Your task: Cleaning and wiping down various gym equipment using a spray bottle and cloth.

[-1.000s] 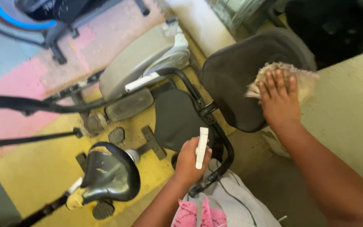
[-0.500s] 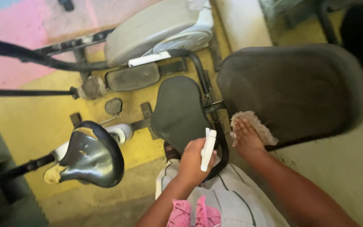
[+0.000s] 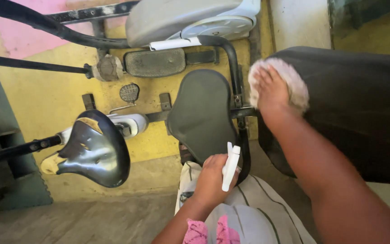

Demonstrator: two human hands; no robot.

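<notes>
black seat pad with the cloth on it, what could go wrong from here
The right hand presses the fluffy cloth at the very edge of the black seat pad; it could slip off onto the metal frame bar beside it. The left hand holds the white spray bottle close to the smaller black pad, so a stray squirt may wet that instead.
</notes>
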